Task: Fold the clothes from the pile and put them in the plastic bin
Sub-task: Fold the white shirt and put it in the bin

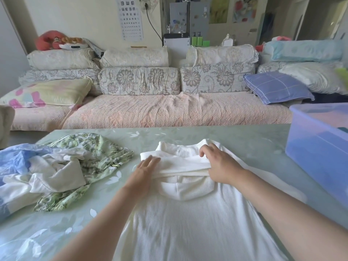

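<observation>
A white hooded top (188, 223) lies flat on a green, flower-patterned bench (244, 140). Its body runs toward the viewer and its sleeves are folded across it just beyond the hood.

The left hand (146, 166) presses the left end of the sleeve band, fingers (152, 160) straight and flat, gripping nothing. The right hand (220, 164) sits on the band's right end. Its fingers (204, 150) are bent over the stacked layers and the thumb seems tucked beneath, pinching the cloth.

A loose pile (56, 166) of blue, white and leaf-print clothes sits just left of the top. The translucent plastic bin (316, 147) stands to the top's right, apart from it.

Likely risks: the stacked sleeves look loose, so lifting either hand too soon could let them slide open. Pulling with the gripping hand alone could drag the soft fabric across the smooth bench cover and skew the fold. A wide sweep to the left could snag the pile.
</observation>
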{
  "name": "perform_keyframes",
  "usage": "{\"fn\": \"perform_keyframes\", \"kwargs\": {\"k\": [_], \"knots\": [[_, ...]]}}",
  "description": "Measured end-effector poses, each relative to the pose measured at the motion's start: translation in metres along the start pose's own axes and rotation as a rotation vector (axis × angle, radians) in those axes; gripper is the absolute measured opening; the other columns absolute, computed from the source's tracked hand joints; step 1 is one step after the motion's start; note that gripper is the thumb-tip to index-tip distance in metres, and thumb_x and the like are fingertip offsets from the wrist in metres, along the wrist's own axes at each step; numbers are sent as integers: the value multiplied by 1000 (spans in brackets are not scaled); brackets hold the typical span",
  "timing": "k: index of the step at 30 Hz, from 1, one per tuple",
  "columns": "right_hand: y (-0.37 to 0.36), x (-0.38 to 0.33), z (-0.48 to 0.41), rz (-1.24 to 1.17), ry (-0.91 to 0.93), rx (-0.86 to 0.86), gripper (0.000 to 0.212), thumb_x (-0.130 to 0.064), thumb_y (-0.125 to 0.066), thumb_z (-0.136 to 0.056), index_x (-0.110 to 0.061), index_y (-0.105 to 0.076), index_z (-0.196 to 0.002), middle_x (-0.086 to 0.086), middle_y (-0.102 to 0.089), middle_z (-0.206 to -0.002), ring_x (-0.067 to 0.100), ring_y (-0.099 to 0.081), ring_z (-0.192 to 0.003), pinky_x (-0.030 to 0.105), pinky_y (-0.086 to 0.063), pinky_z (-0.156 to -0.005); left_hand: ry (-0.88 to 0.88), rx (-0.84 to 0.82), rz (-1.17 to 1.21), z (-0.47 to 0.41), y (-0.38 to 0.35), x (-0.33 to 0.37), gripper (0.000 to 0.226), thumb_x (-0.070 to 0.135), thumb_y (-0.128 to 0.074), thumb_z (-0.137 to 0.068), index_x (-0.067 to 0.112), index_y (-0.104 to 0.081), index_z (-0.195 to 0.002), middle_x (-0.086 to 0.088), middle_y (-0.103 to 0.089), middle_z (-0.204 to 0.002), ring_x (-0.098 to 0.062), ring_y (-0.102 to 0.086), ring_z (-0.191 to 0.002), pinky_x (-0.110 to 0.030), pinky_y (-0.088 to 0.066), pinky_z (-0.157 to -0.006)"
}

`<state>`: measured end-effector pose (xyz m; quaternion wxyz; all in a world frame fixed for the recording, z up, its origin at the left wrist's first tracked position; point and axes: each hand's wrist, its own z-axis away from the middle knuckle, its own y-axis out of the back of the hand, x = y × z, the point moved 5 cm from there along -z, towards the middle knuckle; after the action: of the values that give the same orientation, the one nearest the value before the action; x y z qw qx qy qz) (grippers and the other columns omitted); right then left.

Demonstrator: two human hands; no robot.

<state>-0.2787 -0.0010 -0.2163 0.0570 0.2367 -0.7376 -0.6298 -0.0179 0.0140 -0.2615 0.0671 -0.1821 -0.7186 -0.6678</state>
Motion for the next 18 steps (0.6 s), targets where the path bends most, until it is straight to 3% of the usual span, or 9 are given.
{"fn": "perform_keyframes", "kwargs": {"k": [2, 4, 7, 10, 11, 13, 14, 16, 18], "knots": [[2, -5, 3, -12, 27, 29, 47, 6, -51, -72, -28, -32, -99, -6, -37, -100, 8, -39, -67, 32, -31, -56, 49, -32, 26, 5, 4, -6, 92, -16, -37, -79, 34, -17, -154, 1, -13, -162, -25, -19, -147, -35, -28, -115], [1, -7, 6, 37, 69, 50, 41, 4, -51, -73, -28, -39, -95, -7, -41, -99, 14, -45, -79, 34, -38, -65, 83, -105, -109, 10, 7, -9, 89, -9, -39, -84, 40, -14, -154, 6, -8, -163, -22, -12, -149, -39, -27, -115], [-8, -5, 12, 142, 100, -63, 37, -5, -50, -76, -32, -56, -102, -8, -48, -103, 19, -49, -104, 32, -40, -89, 152, -312, -251, 18, 7, -12, 72, 23, -43, -97, 49, -3, -152, 9, 9, -163, -22, 8, -151, -50, -7, -118], [-15, -4, 14, 156, 63, -203, 26, -33, -53, -84, -38, -65, -107, -10, -50, -108, 14, -42, -114, 31, -29, -100, 247, -494, -52, 19, 9, -12, 68, 47, -39, -92, 44, -11, -154, 6, 12, -163, -20, 16, -149, -53, 4, -117], [-14, -4, 12, 120, 38, -198, 22, -40, -52, -86, -37, -68, -101, -11, -52, -107, 13, -41, -112, 32, -29, -100, 255, -488, 16, 15, 14, -9, 66, 47, -38, -87, 38, -27, -152, 2, 0, -164, -21, 7, -150, -51, 0, -117], [-11, -1, 3, 35, -17, -129, 27, -44, -48, -91, -30, -71, -87, -10, -55, -105, 13, -43, -109, 34, -33, -99, 207, -303, 35, 3, 31, -2, 58, 38, -32, -82, 22, -57, -131, -6, -35, -154, -26, -25, -141, -42, -20, -115], [-8, 0, -2, -2, -42, -69, 29, -40, -47, -94, -28, -71, -85, -9, -58, -106, 13, -46, -110, 35, -35, -98, 181, -152, 23, -3, 40, 2, 53, 33, -31, -84, 20, -60, -126, -6, -45, -147, -26, -36, -133, -41, -28, -111], [-7, 3, -12, -35, -77, 13, 25, -29, -46, -96, -28, -70, -99, -8, -61, -116, 17, -49, -119, 37, -38, -100, 141, 55, 54, -12, 49, 7, 46, 20, -33, -94, 21, -54, -135, -5, -49, -144, -26, -44, -129, -39, -37, -106], [-12, 6, -18, 20, -95, -27, 32, -22, -44, -97, -29, -61, -123, -7, -57, -132, 19, -46, -128, 36, -36, -102, 77, 45, 67, -22, 42, 8, 46, 19, -33, -100, 21, -44, -144, -2, -43, -150, -23, -40, -135, -36, -35, -109]]}}
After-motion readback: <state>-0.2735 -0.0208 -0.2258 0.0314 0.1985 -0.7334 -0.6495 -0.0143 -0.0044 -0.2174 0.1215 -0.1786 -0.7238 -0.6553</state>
